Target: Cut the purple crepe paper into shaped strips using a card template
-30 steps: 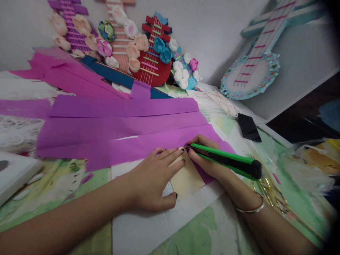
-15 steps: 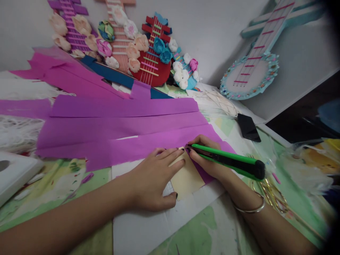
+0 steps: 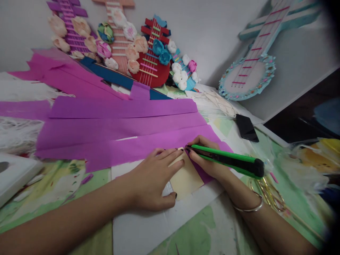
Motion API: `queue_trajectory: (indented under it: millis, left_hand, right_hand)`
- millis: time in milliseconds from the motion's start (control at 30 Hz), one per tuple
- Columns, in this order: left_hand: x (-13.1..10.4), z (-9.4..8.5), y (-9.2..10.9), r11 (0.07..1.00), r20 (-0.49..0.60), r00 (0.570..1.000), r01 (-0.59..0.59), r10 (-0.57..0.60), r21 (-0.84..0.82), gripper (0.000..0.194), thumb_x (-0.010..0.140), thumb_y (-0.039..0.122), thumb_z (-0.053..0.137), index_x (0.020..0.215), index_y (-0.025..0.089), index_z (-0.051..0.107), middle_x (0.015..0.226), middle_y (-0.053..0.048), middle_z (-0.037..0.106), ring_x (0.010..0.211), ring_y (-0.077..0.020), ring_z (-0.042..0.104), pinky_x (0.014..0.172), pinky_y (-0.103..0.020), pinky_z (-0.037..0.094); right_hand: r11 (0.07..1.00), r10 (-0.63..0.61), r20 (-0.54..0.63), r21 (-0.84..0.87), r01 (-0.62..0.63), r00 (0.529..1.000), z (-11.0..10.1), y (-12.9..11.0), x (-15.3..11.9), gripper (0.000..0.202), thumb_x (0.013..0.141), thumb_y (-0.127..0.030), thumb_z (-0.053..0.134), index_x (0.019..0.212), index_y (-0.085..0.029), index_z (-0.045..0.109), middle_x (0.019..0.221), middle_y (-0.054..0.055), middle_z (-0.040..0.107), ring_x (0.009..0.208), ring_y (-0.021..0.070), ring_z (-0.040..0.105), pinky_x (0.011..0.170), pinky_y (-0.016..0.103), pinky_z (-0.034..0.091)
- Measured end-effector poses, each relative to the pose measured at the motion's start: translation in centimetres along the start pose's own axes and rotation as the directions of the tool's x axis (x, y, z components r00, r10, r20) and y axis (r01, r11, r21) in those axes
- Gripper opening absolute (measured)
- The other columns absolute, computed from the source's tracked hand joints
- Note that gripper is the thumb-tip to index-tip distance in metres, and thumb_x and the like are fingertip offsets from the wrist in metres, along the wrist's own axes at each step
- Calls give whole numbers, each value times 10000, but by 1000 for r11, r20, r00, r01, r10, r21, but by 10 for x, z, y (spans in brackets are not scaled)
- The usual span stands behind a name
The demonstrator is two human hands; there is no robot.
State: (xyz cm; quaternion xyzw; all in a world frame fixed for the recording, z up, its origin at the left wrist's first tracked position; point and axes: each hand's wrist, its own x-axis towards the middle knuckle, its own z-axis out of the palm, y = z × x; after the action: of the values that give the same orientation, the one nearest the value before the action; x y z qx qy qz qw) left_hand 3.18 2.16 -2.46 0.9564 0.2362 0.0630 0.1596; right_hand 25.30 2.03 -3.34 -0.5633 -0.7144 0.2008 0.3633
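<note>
My left hand (image 3: 156,180) lies flat with fingers spread, pressing on a pale yellow card (image 3: 187,179). The card rests over purple paper (image 3: 124,131), on a white board (image 3: 138,233). In my right hand (image 3: 207,159) is a green and black utility knife (image 3: 228,161), gripped near its front end. Its tip is beside the card's upper right corner, close to my left fingertips; the blade itself is too small to make out.
Decorated toy-like guitars lean at the back, a red one (image 3: 151,71) among them. A black phone (image 3: 247,127) and gold scissors (image 3: 267,193) lie to the right. A white box (image 3: 16,173) sits at the left edge, and a pale blue instrument (image 3: 245,76) leans at the back right.
</note>
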Motion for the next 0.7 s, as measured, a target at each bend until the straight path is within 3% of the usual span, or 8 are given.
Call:
queue_trajectory:
  millis: [700]
  left_hand:
    - [0, 1, -1, 1000, -2, 1000, -4, 4, 3, 712, 757, 373, 527, 1410, 142, 363, 1551, -154, 224, 1410, -334, 228, 1101, -544, 206]
  right_hand:
    - [999, -24, 22, 30, 24, 999, -1, 1, -1, 75, 774, -199, 603, 832, -207, 555, 806, 11, 661, 727, 160, 602, 648, 276, 445]
